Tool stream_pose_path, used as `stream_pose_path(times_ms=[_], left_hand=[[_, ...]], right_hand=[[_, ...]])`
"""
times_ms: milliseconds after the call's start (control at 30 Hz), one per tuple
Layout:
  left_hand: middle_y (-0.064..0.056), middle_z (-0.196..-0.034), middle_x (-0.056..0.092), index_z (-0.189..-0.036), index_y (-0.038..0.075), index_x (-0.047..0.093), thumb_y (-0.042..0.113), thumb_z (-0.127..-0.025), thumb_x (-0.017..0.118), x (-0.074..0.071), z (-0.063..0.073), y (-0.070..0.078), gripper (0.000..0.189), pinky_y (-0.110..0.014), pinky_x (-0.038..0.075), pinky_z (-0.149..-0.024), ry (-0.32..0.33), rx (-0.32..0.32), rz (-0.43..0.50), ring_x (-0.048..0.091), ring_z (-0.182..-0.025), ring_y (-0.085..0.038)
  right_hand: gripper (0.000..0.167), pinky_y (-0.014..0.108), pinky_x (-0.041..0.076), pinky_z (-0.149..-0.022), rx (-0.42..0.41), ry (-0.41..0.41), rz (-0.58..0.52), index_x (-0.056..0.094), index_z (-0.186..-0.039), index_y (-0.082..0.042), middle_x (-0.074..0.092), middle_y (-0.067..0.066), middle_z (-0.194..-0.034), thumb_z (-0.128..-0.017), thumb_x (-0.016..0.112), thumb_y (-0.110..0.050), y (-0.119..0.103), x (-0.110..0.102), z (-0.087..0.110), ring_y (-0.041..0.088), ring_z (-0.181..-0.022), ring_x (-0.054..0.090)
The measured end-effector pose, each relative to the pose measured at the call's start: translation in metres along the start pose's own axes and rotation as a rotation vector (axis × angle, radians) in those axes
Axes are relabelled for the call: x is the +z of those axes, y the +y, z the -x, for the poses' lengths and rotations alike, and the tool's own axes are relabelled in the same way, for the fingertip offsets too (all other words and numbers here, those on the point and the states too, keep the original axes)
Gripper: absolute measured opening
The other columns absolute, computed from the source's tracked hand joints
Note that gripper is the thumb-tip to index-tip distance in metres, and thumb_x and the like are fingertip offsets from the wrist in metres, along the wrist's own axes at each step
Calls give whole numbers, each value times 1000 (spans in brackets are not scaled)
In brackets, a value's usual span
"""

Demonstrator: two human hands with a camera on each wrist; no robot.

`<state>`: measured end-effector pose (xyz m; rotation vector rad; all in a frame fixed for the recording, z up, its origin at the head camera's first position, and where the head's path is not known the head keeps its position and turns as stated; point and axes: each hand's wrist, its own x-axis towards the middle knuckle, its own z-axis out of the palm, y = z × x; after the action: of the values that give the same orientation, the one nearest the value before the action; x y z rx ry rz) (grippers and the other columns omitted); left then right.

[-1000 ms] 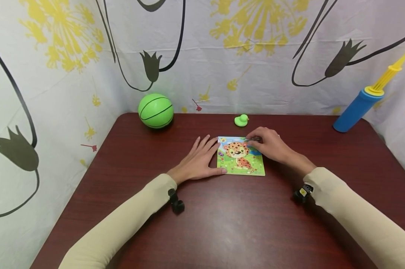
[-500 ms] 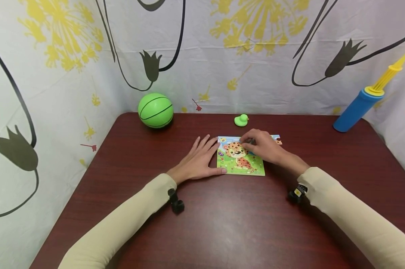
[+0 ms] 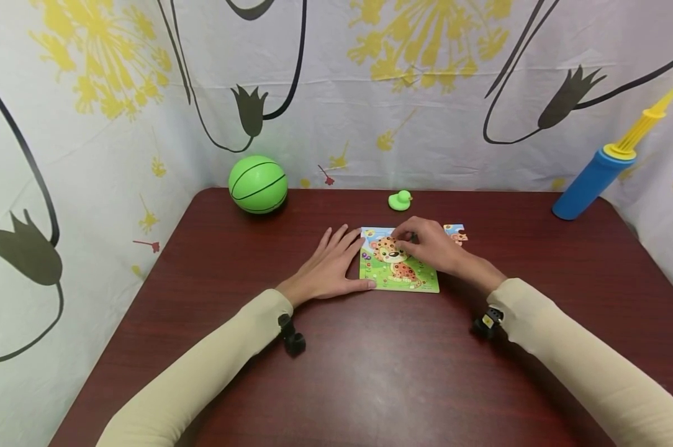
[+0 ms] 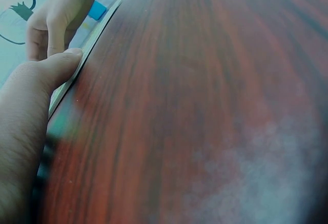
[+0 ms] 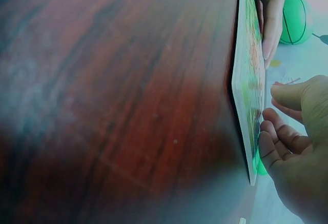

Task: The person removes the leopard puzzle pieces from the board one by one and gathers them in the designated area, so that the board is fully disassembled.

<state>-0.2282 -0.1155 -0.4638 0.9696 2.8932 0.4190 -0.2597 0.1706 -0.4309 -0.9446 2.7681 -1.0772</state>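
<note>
A square picture puzzle (image 3: pixel 406 273) with a spotted leopard cub lies flat on the table. My left hand (image 3: pixel 328 267) rests at its left side with fingers spread, the thumb on the near left corner. Over the upper right part of the picture, my right hand (image 3: pixel 428 242) has thumb and index finger together in a pinch, on what looks like a puzzle piece, mostly hidden by the fingers. In the right wrist view the right hand's other fingers (image 5: pixel 271 144) curl beside the board's edge. Loose puzzle pieces (image 3: pixel 454 231) lie just beyond the right hand.
Behind the puzzle sits a small green rubber duck (image 3: pixel 400 200). A green ball (image 3: pixel 258 184) stands at the back left, and a blue and yellow hand pump (image 3: pixel 593 183) at the back right. A patterned curtain (image 3: pixel 325 93) hangs behind the dark red table (image 3: pixel 381 372).
My right hand has moved left across the top of the puzzle, uncovering the loose pieces on the right. My left hand has stayed in place.
</note>
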Motion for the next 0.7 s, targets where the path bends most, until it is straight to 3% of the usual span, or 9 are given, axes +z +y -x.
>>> stream_pose_path(times_ms=[700], left_hand=[[-7, -183, 21, -175, 13, 32, 82, -99, 56, 0, 0, -1, 106, -57, -2, -136, 7, 5, 4, 6, -171, -33]], right_hand=[[34, 47, 52, -84, 42, -90, 58, 72, -135, 5, 61, 18, -113, -105, 77, -10, -1, 4, -5, 28, -98, 61]])
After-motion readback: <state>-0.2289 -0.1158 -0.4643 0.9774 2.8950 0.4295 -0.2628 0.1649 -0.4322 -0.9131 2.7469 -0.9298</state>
